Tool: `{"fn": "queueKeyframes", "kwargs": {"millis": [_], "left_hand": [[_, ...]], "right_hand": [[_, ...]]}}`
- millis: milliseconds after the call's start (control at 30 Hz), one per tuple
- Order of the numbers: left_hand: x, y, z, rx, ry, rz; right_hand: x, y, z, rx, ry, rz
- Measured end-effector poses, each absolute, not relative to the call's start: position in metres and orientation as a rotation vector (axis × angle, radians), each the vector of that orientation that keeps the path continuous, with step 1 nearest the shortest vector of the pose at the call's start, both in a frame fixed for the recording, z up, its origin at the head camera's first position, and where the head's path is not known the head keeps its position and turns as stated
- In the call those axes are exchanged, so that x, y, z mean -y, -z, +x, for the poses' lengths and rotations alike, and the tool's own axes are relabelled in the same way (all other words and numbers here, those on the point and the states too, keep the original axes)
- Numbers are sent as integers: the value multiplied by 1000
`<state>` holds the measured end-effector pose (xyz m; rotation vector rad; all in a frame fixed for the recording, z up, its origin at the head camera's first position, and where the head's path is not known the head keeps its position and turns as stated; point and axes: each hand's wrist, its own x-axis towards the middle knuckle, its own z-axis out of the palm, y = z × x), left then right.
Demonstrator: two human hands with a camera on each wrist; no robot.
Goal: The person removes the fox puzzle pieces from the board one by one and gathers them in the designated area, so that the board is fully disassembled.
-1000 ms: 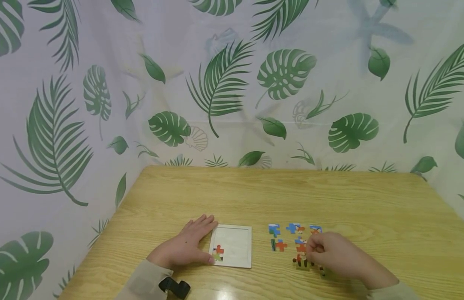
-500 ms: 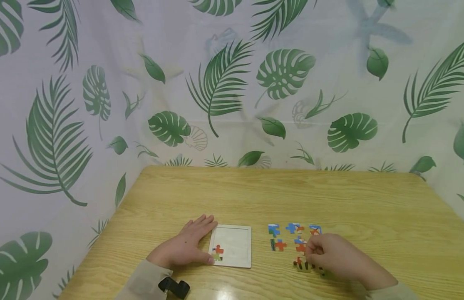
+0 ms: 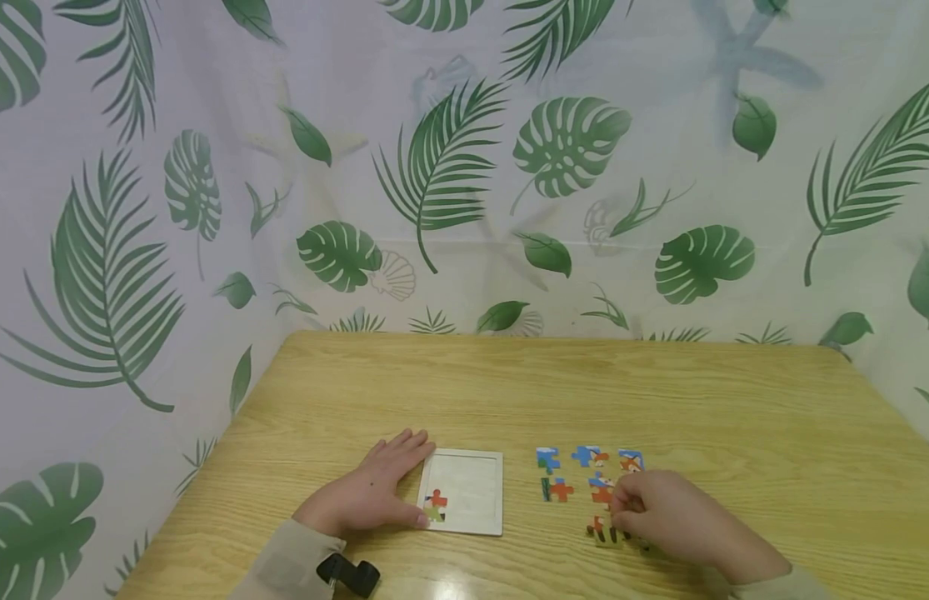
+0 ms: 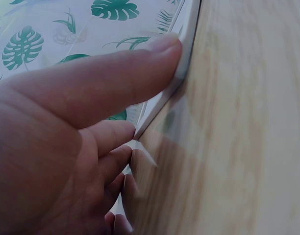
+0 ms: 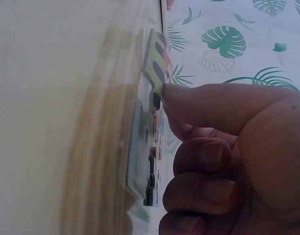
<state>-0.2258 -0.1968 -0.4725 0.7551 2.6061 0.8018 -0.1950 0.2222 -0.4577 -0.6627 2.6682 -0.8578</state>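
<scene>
My left hand (image 3: 370, 492) lies along the left edge of a pale square puzzle tray (image 3: 471, 492), its thumb (image 4: 164, 51) on the near left corner. Inside that corner sits a red and green jigsaw piece (image 3: 437, 500). At the right, my right hand (image 3: 670, 517) pinches another jigsaw piece (image 3: 599, 531) between thumb and index finger. This one is green with dark marks, and in the right wrist view the held piece (image 5: 156, 61) is tilted. The other right fingers are curled. Beside it lies a loose piece (image 5: 136, 152), partly hidden by the hand in the head view.
Several loose jigsaw pieces, among them a blue one (image 3: 547, 458), a red one (image 3: 560, 490) and an orange and blue one (image 3: 631, 460), lie right of the tray on the wooden table (image 3: 464, 392). A leaf-patterned cloth (image 3: 464, 167) hangs behind the table. A black strap (image 3: 349, 575) is on the left wrist.
The pinched jigsaw piece has tilted and shifted slightly toward the near side, with a small movement of the right hand. The left hand and the tray stay where they were.
</scene>
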Motion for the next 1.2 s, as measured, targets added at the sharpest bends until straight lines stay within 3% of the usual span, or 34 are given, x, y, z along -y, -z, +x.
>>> {"fn": "queueKeyframes", "kwargs": {"millis": [1200], "left_hand": [[200,469,-232,-2583,-814,768]], "right_hand": [[-220,459,-197,-2656,826,-642]]}}
